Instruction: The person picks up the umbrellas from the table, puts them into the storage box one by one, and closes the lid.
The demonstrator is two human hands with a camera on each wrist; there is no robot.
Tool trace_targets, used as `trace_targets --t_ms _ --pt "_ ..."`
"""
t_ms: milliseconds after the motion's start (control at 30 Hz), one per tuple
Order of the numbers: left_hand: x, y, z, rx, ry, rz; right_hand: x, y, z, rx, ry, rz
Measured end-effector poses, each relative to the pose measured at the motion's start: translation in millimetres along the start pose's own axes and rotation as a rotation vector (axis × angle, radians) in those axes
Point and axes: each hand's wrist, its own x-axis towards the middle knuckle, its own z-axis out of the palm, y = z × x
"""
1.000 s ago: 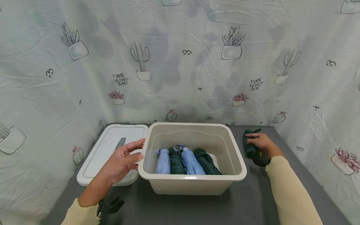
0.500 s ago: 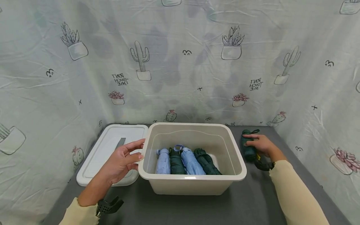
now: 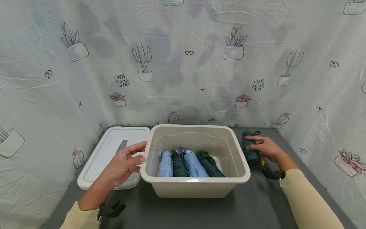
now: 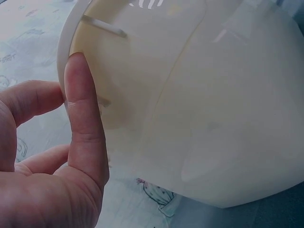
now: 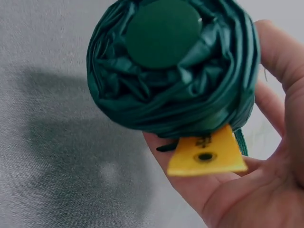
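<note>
Right wrist: green umbrella (image 5: 173, 66) between fingers (image 5: 276, 52)

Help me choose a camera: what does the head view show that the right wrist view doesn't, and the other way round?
Only the head view shows the beige plastic bin, the four folded umbrellas inside, the white lid and the left grip pinching the bin.

Only the right wrist view shows the flat round end of the held dark-green umbrella face-on, plus the print and eyelet on its yellow tag.

Both show that umbrella in the right grip, its yellow tag and the gray tabletop.
</note>
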Motion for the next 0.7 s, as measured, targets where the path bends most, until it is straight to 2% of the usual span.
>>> trace_targets --t_ms 400,700 --pt "-0.6 -2.2 -0.7 0.009 -0.005 0.007 -30 -14 10.2 0.080 -0.030 -0.109" --pt "-0.2 -2.1 0.0 0.004 -0.005 0.008 -52 -22 12.3 0.187 -0.062 -0.157"
